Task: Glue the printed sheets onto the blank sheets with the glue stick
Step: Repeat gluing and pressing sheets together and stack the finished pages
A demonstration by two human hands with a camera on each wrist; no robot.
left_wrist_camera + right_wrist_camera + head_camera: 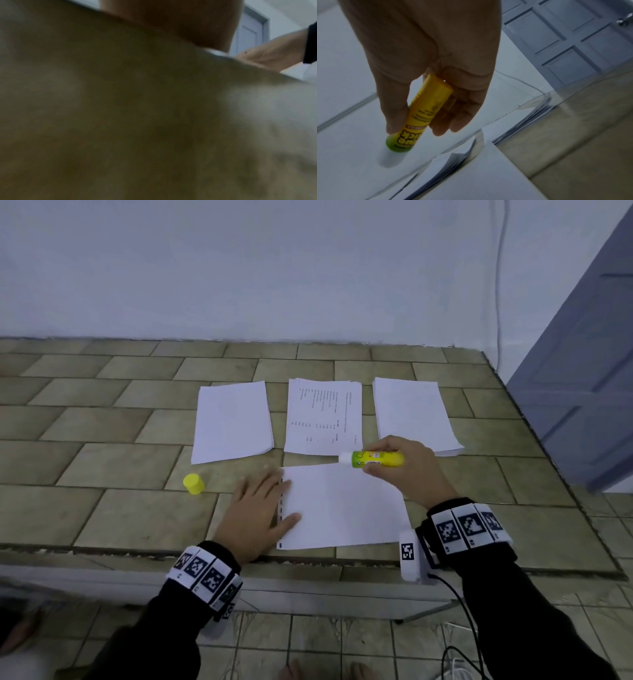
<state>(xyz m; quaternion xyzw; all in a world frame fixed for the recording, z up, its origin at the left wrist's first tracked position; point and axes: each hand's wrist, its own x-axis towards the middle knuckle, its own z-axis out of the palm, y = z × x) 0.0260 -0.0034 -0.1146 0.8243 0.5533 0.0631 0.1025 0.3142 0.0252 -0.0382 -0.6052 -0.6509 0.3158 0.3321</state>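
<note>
I saw the right hand (407, 467) with its grip closed around the glue stick (375, 458), thumb and fingers curled round the yellow barrel. The stick lay near level, its uncapped white tip pointing to 9 o'clock, over the far edge of the near sheet (342, 505); I could not tell if the tip touched the paper. In the right wrist view the same stick (421, 115) sat pinched between thumb and fingers (458, 108).

The left hand (260, 511) lay flat, grip open, fingers straight, pressing the near sheet's 9 o'clock edge, where a dark dotted strip showed under it. The left wrist view was mostly blurred brown; the right hand's wrist (274, 52) showed at 2 o'clock there.

The near sheet lay at the table's (102, 440) 6 o'clock edge. Beyond it, three piles in a row: a blank stack (233, 421) at 11 o'clock, the printed sheets (322, 416) at 12, another blank stack (414, 414) at 1, its near corner behind the right hand. The yellow cap (194, 483) stood on the table at 9 o'clock from the left hand, apart from it.

A blue-grey door (582, 371) stood at 3 o'clock past the table.
</note>
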